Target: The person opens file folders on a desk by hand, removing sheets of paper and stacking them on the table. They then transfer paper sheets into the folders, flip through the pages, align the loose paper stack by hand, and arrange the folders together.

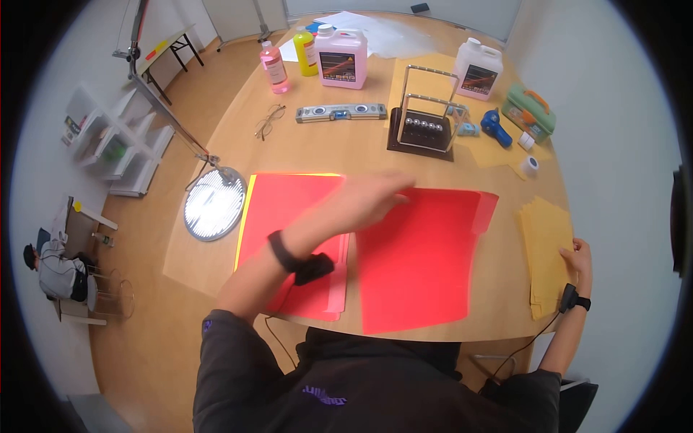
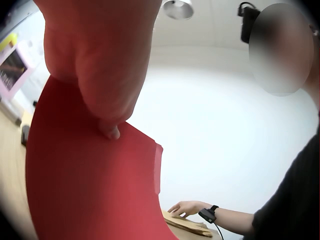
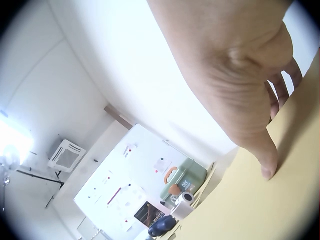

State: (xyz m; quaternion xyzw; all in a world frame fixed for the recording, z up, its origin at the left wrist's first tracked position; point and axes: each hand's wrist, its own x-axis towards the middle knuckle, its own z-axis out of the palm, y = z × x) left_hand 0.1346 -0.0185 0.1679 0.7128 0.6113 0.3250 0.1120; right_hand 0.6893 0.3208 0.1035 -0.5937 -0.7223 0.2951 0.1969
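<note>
My left hand [image 1: 375,198] pinches the top edge of a red folder [image 1: 415,267], its thumb tip showing on the folder in the left wrist view. That folder is raised and bowed, with a narrow flap at its right side. Left of it, beneath my forearm, lies a stack of red folders [image 1: 289,198] with a yellow edge peeking out. At the table's right edge, my right hand [image 1: 577,258] grips the side of a stack of tan paper envelopes [image 1: 545,260]. Its thumb [image 3: 269,167] lies on the top face, while the fingertips are hidden behind the edge.
A lit ring lamp [image 1: 215,203] stands left of the folders. Behind are a spirit level [image 1: 341,112], eyeglasses [image 1: 270,121], a Newton's cradle [image 1: 422,130], pink-liquid jugs [image 1: 342,61], bottles [image 1: 274,68], a blue tool [image 1: 496,128] and a green box [image 1: 528,114]. Another person [image 1: 61,263] sits far left.
</note>
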